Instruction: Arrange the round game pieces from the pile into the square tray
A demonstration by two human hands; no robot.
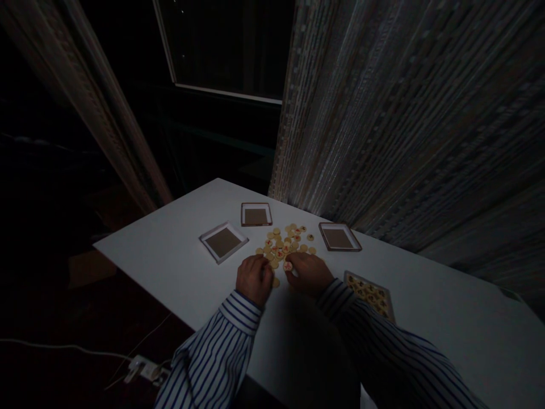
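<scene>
A loose heap of round, pale Chinese chess pieces (279, 254) lies on the white table, several with red characters showing and many blank side up. At the right edge of the heap, my right hand (310, 274) pinches one Chinese chess piece (288, 266) with a red character between thumb and fingers. My left hand (254, 278) is at the heap's left edge, its fingers curled in towards the thumb. Whatever it may hold is hidden. One more piece (276, 282) lies close by its thumb.
Shallow boxes stand around the heap: one at left (204, 241), one behind (242, 215), one at right (360, 248). A box (394, 317) filled with dark-lettered pieces sits partly behind my right sleeve. A bead-like curtain (340, 142) hangs along the table's far edge. A power strip (147, 368) lies below left.
</scene>
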